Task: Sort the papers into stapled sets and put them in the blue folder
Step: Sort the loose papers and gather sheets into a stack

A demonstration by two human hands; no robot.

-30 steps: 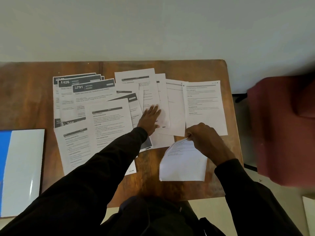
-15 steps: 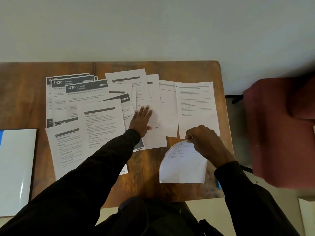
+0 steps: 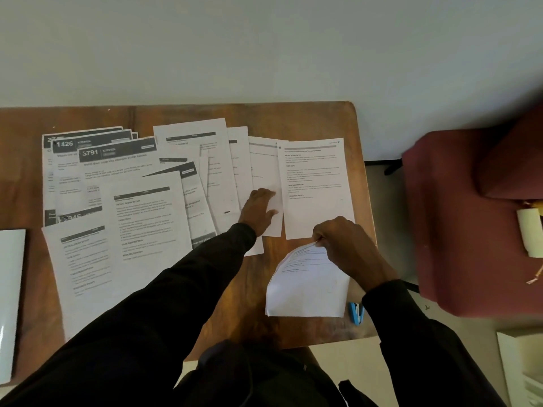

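Observation:
Several printed sheets (image 3: 147, 218) lie fanned over the wooden table (image 3: 293, 118). My left hand (image 3: 258, 211) rests flat, fingers straight, on a sheet (image 3: 264, 163) in the middle of the fan. My right hand (image 3: 343, 245) pinches the curled top corner of a small set of papers (image 3: 305, 286) near the table's front right. Another sheet (image 3: 317, 183) lies just beyond that hand. A blue stapler (image 3: 357, 312) pokes out beside my right sleeve. The folder (image 3: 10, 298), pale and glossy here, sits at the left edge.
A dark red armchair (image 3: 470, 218) stands to the right of the table with a white object (image 3: 530, 233) on it. A pale wall rises behind the table. Sheets with dark numbered headers (image 3: 97, 154) are stacked at the back left.
My left hand has slid to the right across the fan, from the middle sheets toward the sheets nearer the right. My right hand keeps its pinch on the curled set. The stapler has come into view.

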